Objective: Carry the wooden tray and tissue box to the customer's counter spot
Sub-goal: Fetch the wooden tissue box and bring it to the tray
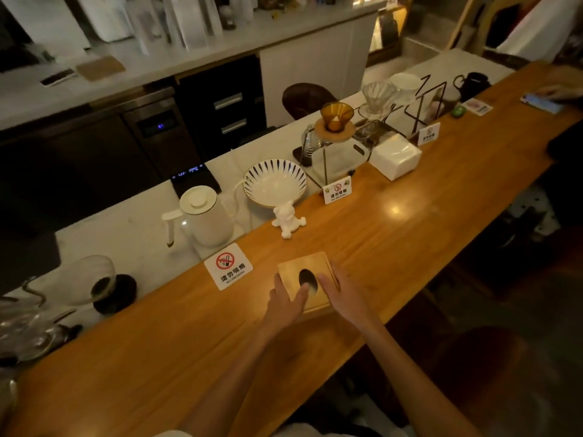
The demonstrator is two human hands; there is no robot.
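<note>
A long, glossy orange-brown wooden counter (394, 247) runs diagonally from lower left to upper right, with a lower white work surface (132, 228) along its far side. At far left on that white surface stands a clear glass coffee dripper on a dark round base (101, 283). To its right sits a white gooseneck kettle with a round lid (202, 216). On the wooden counter in front of the kettle lies a flat white no-smoking sign with a red circle (228, 265). Just right of the sign, resting on the counter, is the square light-wood tissue box with a dark oval opening in its lid (307, 280). The left hand (285, 302) lies on the box's left side, fingers spread and flat over the lid edge; the right hand (342, 294) presses along the box's right side, fingers extended. Both hands touch the box, though whether it is firmly gripped cannot be told. Beyond the box, a small white bear figurine (287, 219) stands in front of a tilted white bowl with dark blue radiating stripes (275, 182). Further right come a second small upright no-smoking sign (337, 190), an amber glass dripper on a wooden ring (336, 116), and a white paper napkin block (395, 156). At far right, another person's hand (561, 93) rests near a phone.
</note>
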